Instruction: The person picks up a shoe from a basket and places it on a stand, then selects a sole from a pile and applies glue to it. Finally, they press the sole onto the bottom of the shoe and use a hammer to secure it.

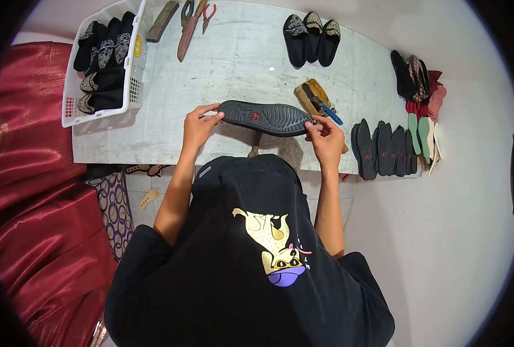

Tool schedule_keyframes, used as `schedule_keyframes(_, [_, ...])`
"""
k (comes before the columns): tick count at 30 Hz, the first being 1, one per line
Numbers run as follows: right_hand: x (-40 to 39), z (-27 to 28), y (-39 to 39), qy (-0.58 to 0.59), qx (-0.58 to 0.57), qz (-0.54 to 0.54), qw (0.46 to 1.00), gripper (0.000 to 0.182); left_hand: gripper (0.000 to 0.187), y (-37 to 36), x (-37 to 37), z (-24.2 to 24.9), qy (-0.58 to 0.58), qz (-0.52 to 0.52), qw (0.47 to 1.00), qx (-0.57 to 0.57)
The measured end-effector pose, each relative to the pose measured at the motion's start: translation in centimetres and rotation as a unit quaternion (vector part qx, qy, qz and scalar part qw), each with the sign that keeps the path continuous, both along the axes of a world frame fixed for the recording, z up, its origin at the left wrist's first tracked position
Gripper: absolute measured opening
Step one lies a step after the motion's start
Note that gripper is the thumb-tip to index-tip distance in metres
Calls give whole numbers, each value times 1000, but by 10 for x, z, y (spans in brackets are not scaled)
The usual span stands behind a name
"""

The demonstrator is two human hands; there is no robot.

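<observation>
I have the black shoe sole pinched at each end, left hand and right hand fingers closed on its edges, apparently inspecting it; next calls for steady turning.

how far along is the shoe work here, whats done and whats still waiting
Done, it seems: finished black shoes fill the white basket, and three more stand at the far edge of the table. In hand: the left hand and right hand hold one black sole by its ends, tread up. Left, by the look of it: a row of soles and a heap of uppers at the right.
</observation>
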State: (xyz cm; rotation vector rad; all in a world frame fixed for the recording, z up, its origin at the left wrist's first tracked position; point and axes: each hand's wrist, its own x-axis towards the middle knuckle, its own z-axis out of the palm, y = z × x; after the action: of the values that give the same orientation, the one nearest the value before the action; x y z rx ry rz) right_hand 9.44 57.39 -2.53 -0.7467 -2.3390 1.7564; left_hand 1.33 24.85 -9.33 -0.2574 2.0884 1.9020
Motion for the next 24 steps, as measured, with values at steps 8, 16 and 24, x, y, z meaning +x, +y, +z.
schedule_keyframes(8, [3, 0, 6, -22, 180, 46, 982, 33, 53, 1, -2, -9, 93, -50, 994, -40])
schedule_keyframes(16, [1, 12, 3, 66, 199, 138, 968, 53, 73, -5, -14, -14, 62, -146, 985, -71])
schedule_keyframes(24, [2, 6, 5, 63, 173, 135, 974, 52, 102, 21, -17, 50, 230, -237, 903, -274])
